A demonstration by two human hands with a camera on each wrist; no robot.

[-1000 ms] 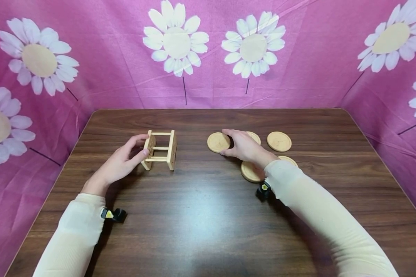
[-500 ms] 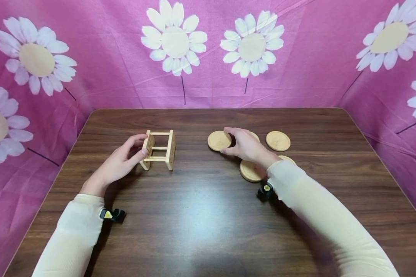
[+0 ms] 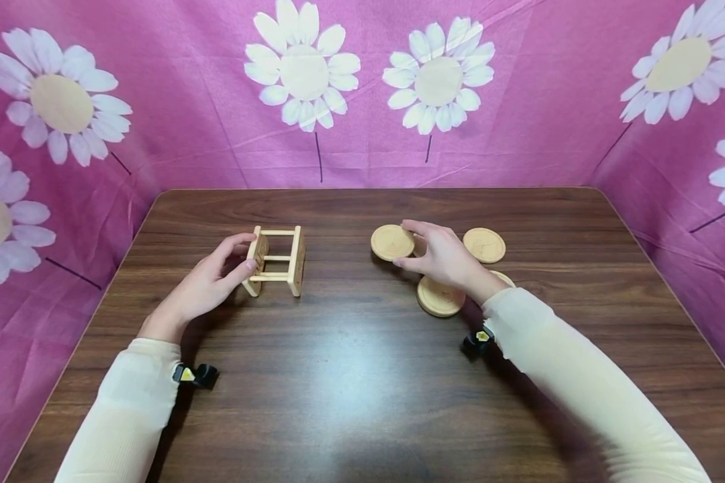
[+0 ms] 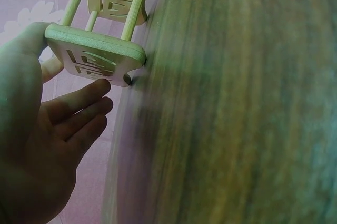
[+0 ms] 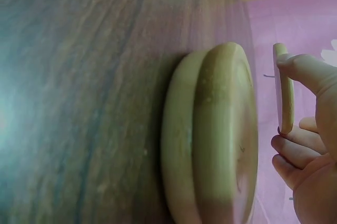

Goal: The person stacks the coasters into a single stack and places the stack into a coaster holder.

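Observation:
A small wooden coaster rack [image 3: 278, 258] with carved side panels and round crossbars stands on the left of the table. My left hand [image 3: 202, 285] holds its left panel [image 4: 100, 60], thumb and index finger at the panel's two edges, the other fingers loosely bent below. A round wooden coaster [image 3: 393, 243] is pinched by its edge between the thumb and fingers of my right hand [image 3: 444, 255]. In the right wrist view that held coaster [image 5: 287, 92] appears edge-on, raised above the table level, past two stacked coasters [image 5: 216, 139].
The stacked coasters [image 3: 441, 296] lie just in front of my right hand. One more coaster [image 3: 485, 245] lies behind and right, and another [image 3: 503, 278] is partly covered by my wrist. A pink flowered cloth [image 3: 368, 154] hangs behind the brown table [image 3: 314, 389].
My right hand has lifted the coaster off the table and moved slightly to the right with it. The left hand and the rack have stayed in place.

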